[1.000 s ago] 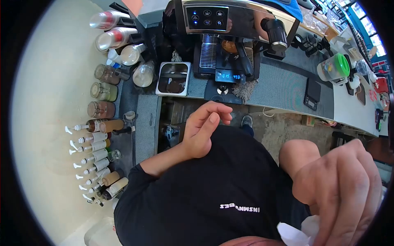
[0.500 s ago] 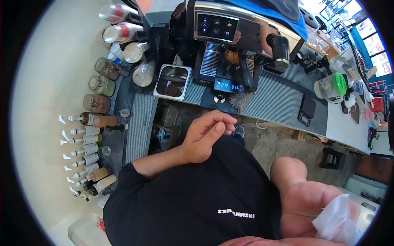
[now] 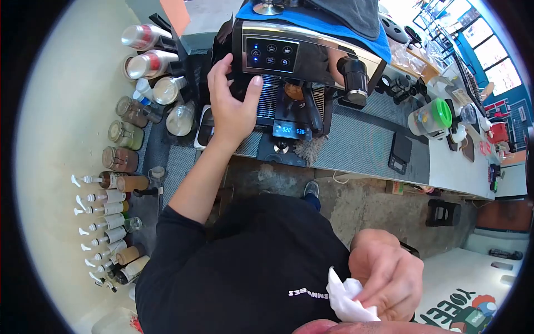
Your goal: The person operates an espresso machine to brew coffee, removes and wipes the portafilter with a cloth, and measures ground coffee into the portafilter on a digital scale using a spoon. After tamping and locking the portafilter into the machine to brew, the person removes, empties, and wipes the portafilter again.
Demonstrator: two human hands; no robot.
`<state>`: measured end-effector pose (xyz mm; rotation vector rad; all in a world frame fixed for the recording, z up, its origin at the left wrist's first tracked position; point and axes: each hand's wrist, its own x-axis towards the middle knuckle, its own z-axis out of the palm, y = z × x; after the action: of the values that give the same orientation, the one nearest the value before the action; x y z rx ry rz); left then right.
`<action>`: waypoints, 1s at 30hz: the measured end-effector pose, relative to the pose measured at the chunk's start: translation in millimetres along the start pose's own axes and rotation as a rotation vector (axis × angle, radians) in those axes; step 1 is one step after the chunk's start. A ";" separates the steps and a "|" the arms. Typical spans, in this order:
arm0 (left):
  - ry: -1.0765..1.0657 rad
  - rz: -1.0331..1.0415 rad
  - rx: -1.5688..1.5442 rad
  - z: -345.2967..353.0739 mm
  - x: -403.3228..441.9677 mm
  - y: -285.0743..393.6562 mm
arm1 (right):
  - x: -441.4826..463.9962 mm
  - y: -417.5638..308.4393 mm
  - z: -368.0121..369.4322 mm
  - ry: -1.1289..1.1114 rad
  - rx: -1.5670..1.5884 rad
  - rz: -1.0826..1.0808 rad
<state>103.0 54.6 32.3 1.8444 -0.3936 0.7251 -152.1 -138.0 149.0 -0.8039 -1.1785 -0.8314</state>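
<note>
My left hand (image 3: 231, 108) is raised in front of the left side of the espresso machine (image 3: 311, 42), fingers and thumb apart, with nothing in it. Whether its fingertips touch the machine, I cannot tell. Low on the right, close to my face, my right hand (image 3: 389, 275) pinches a crumpled white tissue (image 3: 347, 298). Under the machine a black portafilter handle (image 3: 312, 111) points toward me, beside a round brown thing (image 3: 294, 91) that is partly hidden. A small scale (image 3: 292, 130) with lit blue digits sits on the drip tray.
A metal tray (image 3: 203, 131) is partly behind my left forearm. Jars (image 3: 119, 158) and pump bottles (image 3: 111, 209) line the left wall. On the right counter stand a second scale (image 3: 400, 151) and a green-lidded tub (image 3: 431, 118). A grey brush (image 3: 309, 150) lies at the counter edge.
My left hand has moved forward from my chest to the machine and its fingers have spread. My right hand has moved left with the tissue. The scale digits have changed.
</note>
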 end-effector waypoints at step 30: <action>-0.607 -0.175 -0.381 -17.2 -85.2 12.9 | -179.1 41.7 -63.2 1.008 0.096 1.228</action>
<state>25.7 59.8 -9.1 1.6727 -0.6955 -0.0501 -118.8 -151.0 -42.1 -0.7014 0.2482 -0.0496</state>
